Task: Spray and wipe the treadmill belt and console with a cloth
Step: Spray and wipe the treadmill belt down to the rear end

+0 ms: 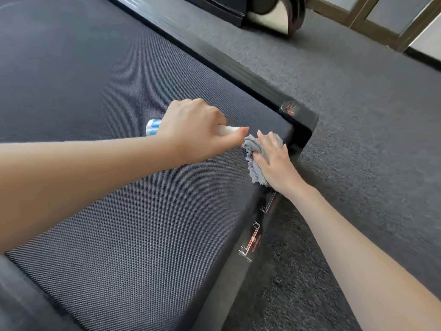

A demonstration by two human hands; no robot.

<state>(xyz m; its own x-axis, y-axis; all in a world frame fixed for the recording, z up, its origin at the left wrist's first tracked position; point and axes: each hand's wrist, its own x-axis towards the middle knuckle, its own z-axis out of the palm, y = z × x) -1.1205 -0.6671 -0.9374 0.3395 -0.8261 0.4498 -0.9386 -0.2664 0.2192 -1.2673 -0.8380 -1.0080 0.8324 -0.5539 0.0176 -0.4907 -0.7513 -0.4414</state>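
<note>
Pressing cloth (pixel 255 161) onto belt (pixel 119 199), right hand (pixel 274 163) fingers (pixel 270 142) straight, left hand (pixel 191 126) fingers (pixel 235 133) gripping spray bottle (pixel 152 127).

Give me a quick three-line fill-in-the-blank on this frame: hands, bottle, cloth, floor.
1. The spray bottle is gripped in the ____ hand.
2. The right hand presses flat on a cloth whose colour is ____.
3. The floor beside the treadmill belt is covered in dark grey ____.
Missing words: left; grey; carpet.
</note>
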